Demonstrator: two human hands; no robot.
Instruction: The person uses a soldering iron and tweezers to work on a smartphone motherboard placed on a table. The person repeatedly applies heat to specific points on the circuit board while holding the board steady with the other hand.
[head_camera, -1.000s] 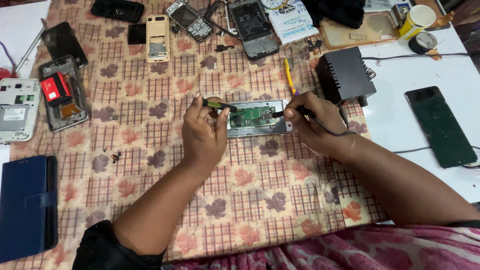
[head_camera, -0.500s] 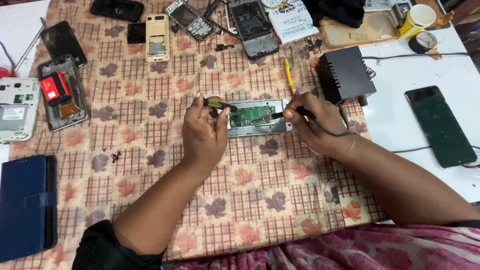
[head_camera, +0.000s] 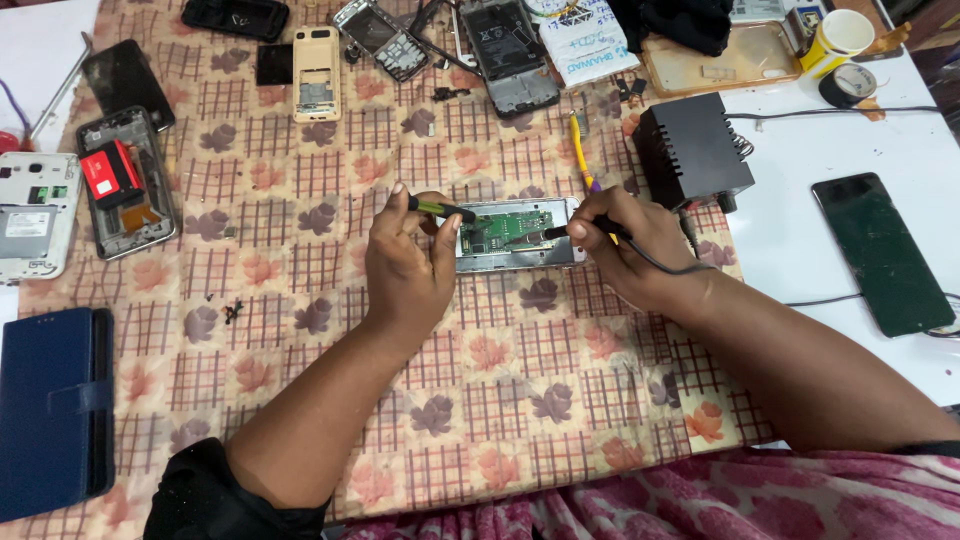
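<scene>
**Both hands at work on an opened phone**

Both hands close on thin tools over the opened phone (head_camera: 518, 236), which lies flat near the middle of the patterned cloth (head_camera: 300, 300). The left hand (head_camera: 405, 270) pinches a green-handled tool (head_camera: 440, 209) between thumb and fingers, its tip reaching the phone's left end. The right hand (head_camera: 630, 250) grips a corded black tool (head_camera: 585, 229) like a pen, its tip resting on the green circuit board.

As a judgement: the phone's back is already off and the board is bare, so the opening-up is done; work on the board itself looks to be mid-way, and closing the phone is left.

Just right of the phone stands a black box (head_camera: 692, 150) with cables. Well left of it lie a stripped phone frame with a red part (head_camera: 122, 180) and a white phone back (head_camera: 35, 215); further down-left, a dark blue wallet case (head_camera: 50, 410). Beyond the phone sit more dismantled handsets, among them a beige one (head_camera: 316, 72). Right of the box, on the white table (head_camera: 800, 260), lies a dark phone (head_camera: 880, 252).
</scene>
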